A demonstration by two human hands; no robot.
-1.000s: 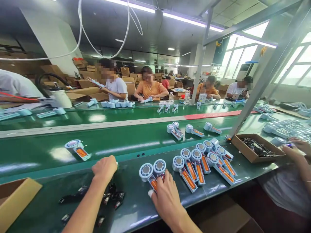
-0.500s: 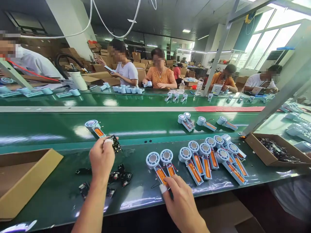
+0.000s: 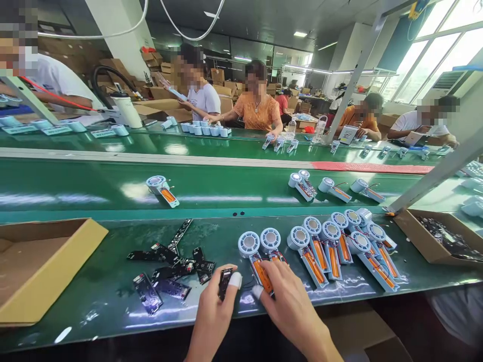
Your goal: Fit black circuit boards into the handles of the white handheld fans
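My left hand (image 3: pixel 221 304) pinches a small black circuit board (image 3: pixel 225 283) between thumb and fingers, just left of a row of light-blue units. My right hand (image 3: pixel 289 296) is at the handle of the nearest unit (image 3: pixel 261 274), which has an orange battery inside and a round head; its fingers bend over the handle, and thin wires show beside it. A second unit (image 3: pixel 270 240) lies right behind that hand. Several black boards (image 3: pixel 177 266) lie in a loose pile on the dark green bench (image 3: pixel 113 281), left of my left hand.
More units (image 3: pixel 332 241) lie at right, before a carton of dark parts (image 3: pixel 445 236). An open carton (image 3: pixel 56 276) stands at left. Beyond runs a green belt (image 3: pixel 211 186) carrying several units. A slanted metal post (image 3: pixel 433 146) crosses the right. People sit opposite.
My left hand has come down and right from above the board pile, still holding a board, to beside my right hand. The view has shifted slightly. A person opposite has reached toward small units.
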